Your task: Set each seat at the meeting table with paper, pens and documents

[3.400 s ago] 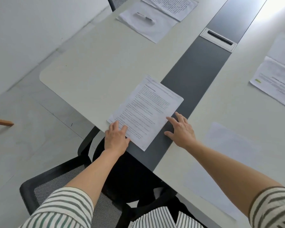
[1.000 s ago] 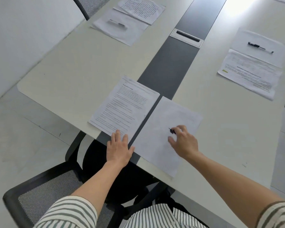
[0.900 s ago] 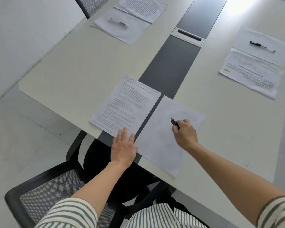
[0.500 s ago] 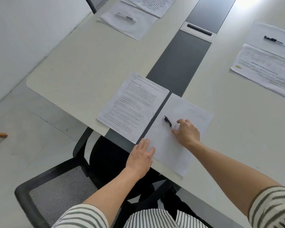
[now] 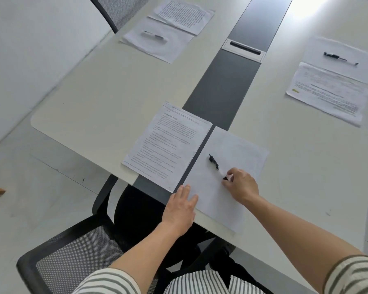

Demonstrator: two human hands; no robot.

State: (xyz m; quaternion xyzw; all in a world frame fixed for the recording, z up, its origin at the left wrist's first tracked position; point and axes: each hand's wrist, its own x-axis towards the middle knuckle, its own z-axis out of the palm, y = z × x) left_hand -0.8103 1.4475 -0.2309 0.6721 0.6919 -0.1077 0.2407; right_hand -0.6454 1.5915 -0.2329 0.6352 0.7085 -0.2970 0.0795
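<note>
— Since you're mid-grip, quick status: what are the fingers doing?

— Right hand: fingers curled, thumb and forefinger pinching the near end of the pen. The barrel runs away from my fingertips, up and left, over the blank sheet. Can't tell if it rests on the paper or rides just above it; too small. Left hand: flat, fingers straight, tips pressing the sheet's corner nearest me.

— Document?

— Printed document lies just beyond and left of my left fingertips, beside the blank sheet, with a thin dark gap between them.

— Risks?

— Judgement only. The pinch is at the very end, so the pen could pivot or roll away from my fingers on release and end up crooked or off the paper. If my right fingers drag on the way out, they could skew the sheet against the document. The sheet's near edge sits right by the edge of the table, below my wrists. If I tug toward me once my left tips lift, nothing pins it, and it could slide off toward the chair.
</note>
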